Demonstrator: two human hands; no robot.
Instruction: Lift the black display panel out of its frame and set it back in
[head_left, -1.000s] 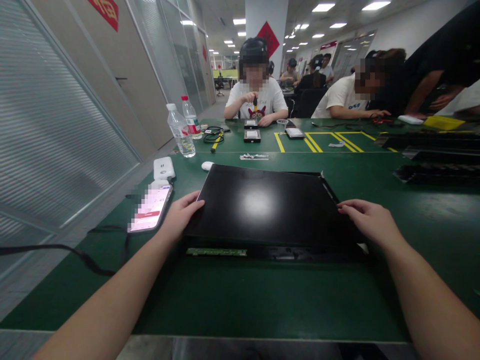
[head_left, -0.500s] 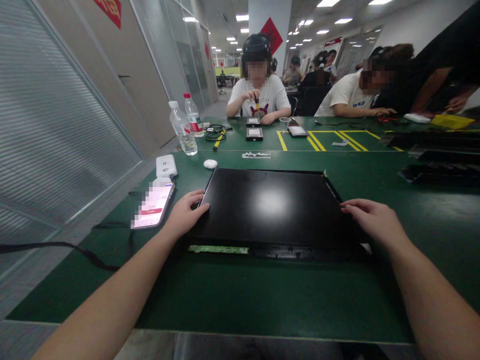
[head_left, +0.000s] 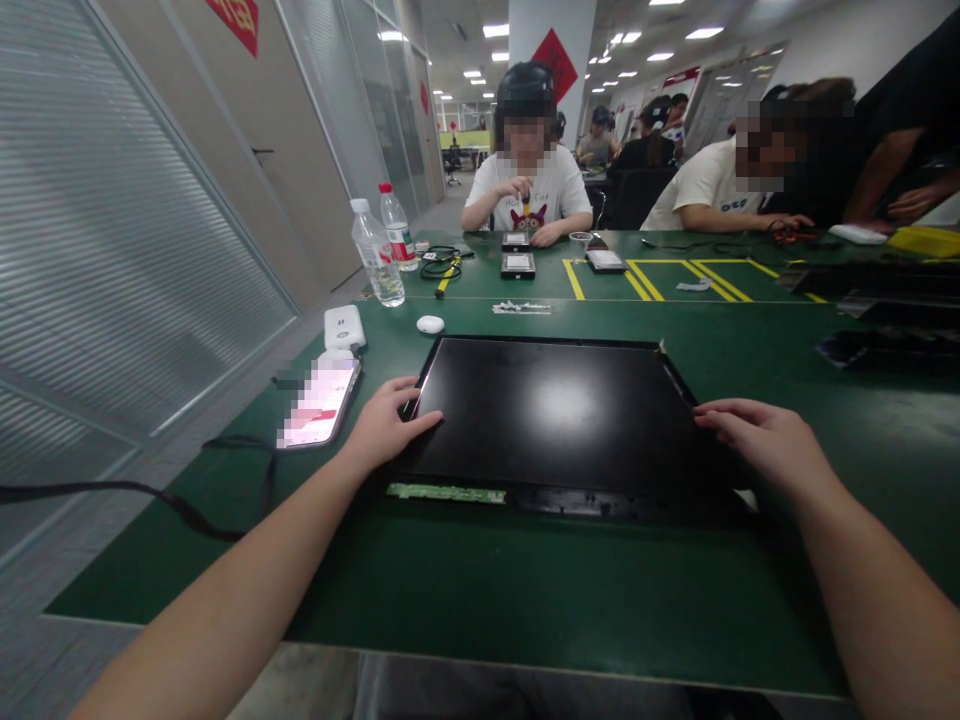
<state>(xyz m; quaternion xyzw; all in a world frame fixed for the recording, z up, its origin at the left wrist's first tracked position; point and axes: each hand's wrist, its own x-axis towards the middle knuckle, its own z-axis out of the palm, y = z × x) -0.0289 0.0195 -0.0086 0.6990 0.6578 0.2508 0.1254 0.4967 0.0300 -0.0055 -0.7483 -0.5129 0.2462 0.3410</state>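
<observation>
A black LCD screen panel [head_left: 517, 420] lies face up in a thin black frame on the green table, with a bright light reflected in its surface. Along its near edge runs a strip of green circuit board [head_left: 446, 494]. My left hand [head_left: 390, 425] grips the panel's left edge, thumb resting over the screen face and fingers at the side. At the opposite edge, my right hand [head_left: 750, 430] pinches the rim between thumb and fingers; the fingers' undersides are hidden.
Left of the panel lie a lit phone [head_left: 319, 400], a white power bank [head_left: 345, 328] and a black strap [head_left: 187, 515]. Beyond it are a white earbud case [head_left: 430, 325], two bottles [head_left: 379, 255] and hard drives [head_left: 518, 265]. A person [head_left: 529, 180] works opposite.
My left thumb reaches a little farther over the screen face. My right hand keeps its place at the right edge. The camera view has shifted slightly.
</observation>
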